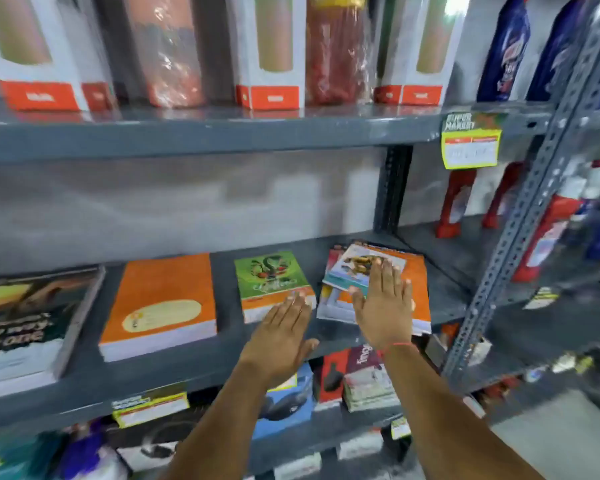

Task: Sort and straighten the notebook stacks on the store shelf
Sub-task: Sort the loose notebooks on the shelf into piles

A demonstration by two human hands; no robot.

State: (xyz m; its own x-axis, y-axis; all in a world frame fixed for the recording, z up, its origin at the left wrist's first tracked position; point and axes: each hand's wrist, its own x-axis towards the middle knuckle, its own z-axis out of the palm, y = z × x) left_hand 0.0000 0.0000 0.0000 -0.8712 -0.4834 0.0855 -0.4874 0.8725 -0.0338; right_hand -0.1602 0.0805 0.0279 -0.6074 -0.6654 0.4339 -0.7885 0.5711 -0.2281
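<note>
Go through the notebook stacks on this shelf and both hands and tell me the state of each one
Dark-covered notebook stack: squared, lying flat.
Plain orange notebook stack: squared, untouched.
Green-covered notebook stack: fairly neat, left hand's fingertips at its front edge.
Mixed orange notebook pile: messy, top books skewed.
Left hand: open, flat.
Right hand: open, palm down over the messy pile.

Shop aisle: grey metal shelf (pixel 222 133) racks; yellow price tag (pixel 471 148) clipped on shelf edge; notebook stacks (pixel 160 306) below it, boxed goods (pixel 269 50) above.
</note>
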